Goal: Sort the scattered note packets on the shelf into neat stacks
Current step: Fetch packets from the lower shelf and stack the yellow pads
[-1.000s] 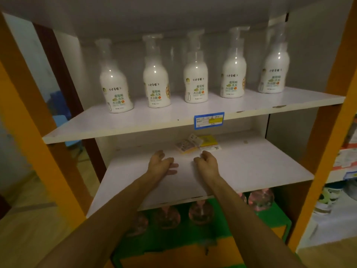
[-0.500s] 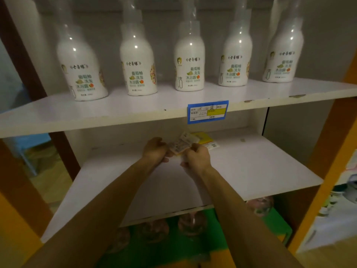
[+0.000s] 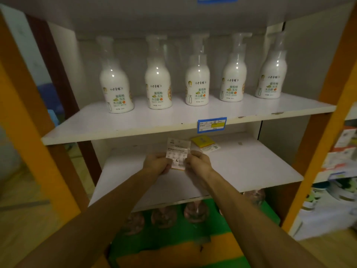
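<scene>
- My left hand (image 3: 157,165) grips the left edge of a note packet (image 3: 177,154), fingers curled round it
- My right hand (image 3: 198,163) pinches the same packet along its right edge, so both hands hold it between them
- The packet stands upright, lifted above the middle shelf (image 3: 251,165), its printed white face turned toward me and an orange strip along its bottom edge
- Farther back on that shelf lies a yellow packet (image 3: 202,141), flat, with a white printed packet (image 3: 210,148) just in front of it, touching or overlapping; I cannot tell which
- Those two lie to the right of the packet I hold and apart from my hands
- On the upper shelf (image 3: 173,120) five white pump bottles (image 3: 197,88) stand upright in a row
- A blue and yellow price tag (image 3: 211,125) is fixed to the front edge of the upper shelf, right above the yellow packet
- Below the middle shelf, the blurred tops of pinkish bottles (image 3: 196,211) show over a green surface
</scene>
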